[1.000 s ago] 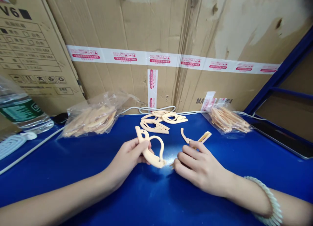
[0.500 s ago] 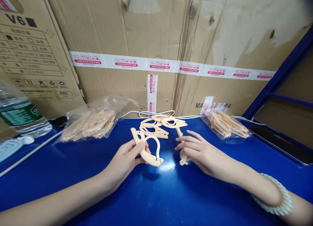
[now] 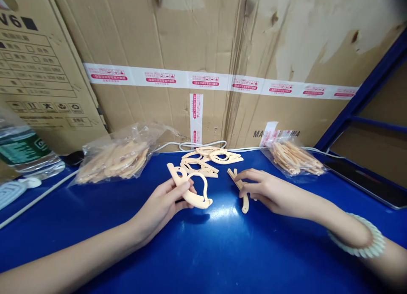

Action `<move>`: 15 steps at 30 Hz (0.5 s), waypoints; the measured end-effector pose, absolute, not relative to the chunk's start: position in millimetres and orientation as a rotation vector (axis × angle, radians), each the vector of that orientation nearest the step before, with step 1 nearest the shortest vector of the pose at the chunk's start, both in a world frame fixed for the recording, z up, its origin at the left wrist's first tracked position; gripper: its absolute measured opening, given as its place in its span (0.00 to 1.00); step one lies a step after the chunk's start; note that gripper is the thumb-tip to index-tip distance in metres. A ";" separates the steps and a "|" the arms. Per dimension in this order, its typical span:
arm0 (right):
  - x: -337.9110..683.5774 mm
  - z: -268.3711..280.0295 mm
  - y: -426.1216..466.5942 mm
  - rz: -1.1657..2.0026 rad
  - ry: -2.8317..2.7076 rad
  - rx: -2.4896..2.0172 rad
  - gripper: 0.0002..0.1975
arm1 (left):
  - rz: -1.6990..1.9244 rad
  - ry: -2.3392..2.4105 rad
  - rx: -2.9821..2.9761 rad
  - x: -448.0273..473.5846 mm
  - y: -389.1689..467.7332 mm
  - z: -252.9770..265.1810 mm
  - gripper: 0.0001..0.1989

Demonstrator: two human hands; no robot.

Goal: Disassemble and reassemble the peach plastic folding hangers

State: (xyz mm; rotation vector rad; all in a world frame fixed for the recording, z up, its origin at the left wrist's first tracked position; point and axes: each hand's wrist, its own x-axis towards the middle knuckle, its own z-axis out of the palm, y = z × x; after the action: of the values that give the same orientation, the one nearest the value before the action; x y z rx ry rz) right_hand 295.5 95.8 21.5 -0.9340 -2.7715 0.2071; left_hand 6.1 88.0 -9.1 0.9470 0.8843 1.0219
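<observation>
My left hand [image 3: 173,194] is closed on a beige folding clothes hanger [image 3: 192,194], thumb on top, held above the blue table with its curved hook part facing right. To the right, my right hand [image 3: 263,188] is closed, with fingers curled over a second beige folding hanger [image 3: 244,204]. That one is seen nearly edge-on and partly hidden behind the fingers. Just beyond both hands, several folded beige hangers [image 3: 199,169] lie overlapping on the table.
A clear bag of hangers [image 3: 116,158] lies at the left, a smaller bag [image 3: 294,156] at the right. A water bottle [image 3: 25,148] stands far left. A dark flat device [image 3: 365,184] lies far right. White cable [image 3: 171,145] runs before the cardboard box [image 3: 143,112].
My right hand has turned the hanger under it; its lower end has swung right and its fingers have curled more. My left hand keeps its hanger almost still. The view has shifted slightly.
</observation>
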 end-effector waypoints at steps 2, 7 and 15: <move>290.8 20.1 91.6 0.154 -2.706 -0.886 0.23 | 1.016 0.910 0.994 6.0 86.8 -9.2 0.14; 261.3 9.1 64.2 -0.090 -2.659 -0.653 0.28 | 0.894 0.954 1.313 4.3 84.3 -10.9 0.17; 243.4 -4.6 51.4 -0.107 -2.747 -0.547 0.22 | 0.868 0.902 1.511 5.2 76.9 -12.3 0.17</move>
State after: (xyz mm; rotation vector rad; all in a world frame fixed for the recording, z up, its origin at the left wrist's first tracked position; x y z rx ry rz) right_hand 243.4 51.4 -4.6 -0.5467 -2.7469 -0.1071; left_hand 5.2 76.9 -12.3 1.5110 0.9021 0.8683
